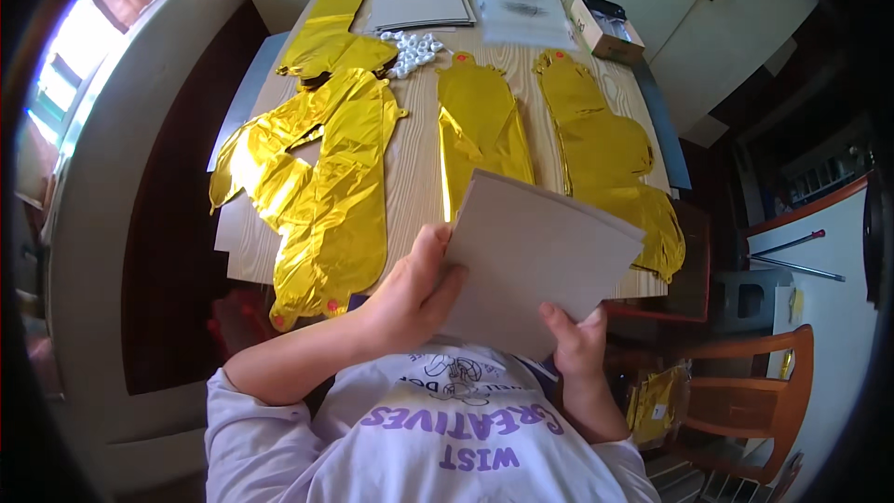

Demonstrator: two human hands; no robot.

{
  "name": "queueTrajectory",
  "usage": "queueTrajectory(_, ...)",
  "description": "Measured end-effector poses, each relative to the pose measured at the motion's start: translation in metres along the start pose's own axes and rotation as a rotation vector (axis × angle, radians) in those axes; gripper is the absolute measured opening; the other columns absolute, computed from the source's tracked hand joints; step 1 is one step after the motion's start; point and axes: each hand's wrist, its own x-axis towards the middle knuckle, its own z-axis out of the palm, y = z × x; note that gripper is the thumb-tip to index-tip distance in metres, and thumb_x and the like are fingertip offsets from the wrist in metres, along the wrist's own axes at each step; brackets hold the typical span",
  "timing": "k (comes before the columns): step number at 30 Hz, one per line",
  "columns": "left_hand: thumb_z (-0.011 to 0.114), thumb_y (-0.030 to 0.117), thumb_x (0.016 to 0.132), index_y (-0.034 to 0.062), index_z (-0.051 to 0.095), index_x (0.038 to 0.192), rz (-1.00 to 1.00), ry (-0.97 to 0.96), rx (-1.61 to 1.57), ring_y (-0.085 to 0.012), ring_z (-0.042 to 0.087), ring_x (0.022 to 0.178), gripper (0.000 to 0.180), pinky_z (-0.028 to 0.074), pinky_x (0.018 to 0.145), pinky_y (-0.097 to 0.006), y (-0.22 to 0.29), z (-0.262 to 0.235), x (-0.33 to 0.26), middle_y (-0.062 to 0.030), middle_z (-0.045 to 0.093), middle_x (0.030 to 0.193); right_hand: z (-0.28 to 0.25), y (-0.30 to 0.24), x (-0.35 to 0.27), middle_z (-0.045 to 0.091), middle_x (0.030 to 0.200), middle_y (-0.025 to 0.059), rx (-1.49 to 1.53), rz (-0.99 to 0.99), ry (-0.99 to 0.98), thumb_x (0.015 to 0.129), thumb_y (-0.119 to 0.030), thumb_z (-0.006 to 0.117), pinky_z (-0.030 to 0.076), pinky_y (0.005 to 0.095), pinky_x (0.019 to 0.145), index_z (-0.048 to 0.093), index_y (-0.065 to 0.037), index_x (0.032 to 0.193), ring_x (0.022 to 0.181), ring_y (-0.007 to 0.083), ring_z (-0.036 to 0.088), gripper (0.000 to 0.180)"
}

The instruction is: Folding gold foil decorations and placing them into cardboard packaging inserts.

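Note:
Between my two hands is a small stack of grey cardboard sheets, tilted above the table's near edge. My left hand grips the stack's left edge, the thumb lying along its near face. At the lower right corner my right hand pinches the sheets, its thumb on the face and the other fingers mostly hidden behind. Beyond the cardboard, a flat gold foil balloon lies in the middle of the table, its near end partly covered. A second gold foil balloon lies to its right, and a larger one to the left.
Farther back on the wooden table are another gold foil piece, a pile of small white pieces, a cardboard stack, clear plastic bags and an open box. A wooden chair stands at right.

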Motion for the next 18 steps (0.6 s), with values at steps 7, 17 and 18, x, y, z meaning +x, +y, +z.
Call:
queueTrajectory(7,0.051,-0.003,0.091,-0.0010,0.038,0.119,0.432,0.272,0.087,-0.0259,0.063,0.091,0.031,0.049,0.077,-0.033,-0.037,-0.010,0.010,-0.0159,0.058,0.096,0.016,-0.013,0.043,0.068,0.095,0.0043,-0.276,-0.374,-0.172,0.083,-0.003,0.068,0.048,0.0261,0.079,0.066,0.000,0.100,0.087,0.0115,0.062,0.018)
queueTrajectory(17,0.048,-0.001,0.092,0.0000,0.045,0.114,0.150,0.332,0.095,-0.0201,0.063,0.089,0.023,0.048,0.078,-0.030,-0.067,0.004,0.008,-0.0137,0.061,0.094,0.016,0.036,0.060,0.067,0.094,0.0049,-0.190,-0.350,-0.100,0.086,-0.012,0.066,0.048,0.0274,0.080,0.062,0.001,0.101,0.087,0.0138,0.062,0.020)
queueTrajectory(18,0.048,-0.001,0.092,0.0002,0.046,0.114,0.123,0.340,0.103,-0.0199,0.062,0.088,0.022,0.048,0.078,-0.030,-0.059,0.003,0.009,-0.0139,0.061,0.094,0.015,0.035,0.061,0.067,0.093,0.0050,-0.244,-0.392,-0.097,0.088,-0.013,0.065,0.048,0.0275,0.079,0.062,0.002,0.100,0.086,0.0140,0.062,0.019)
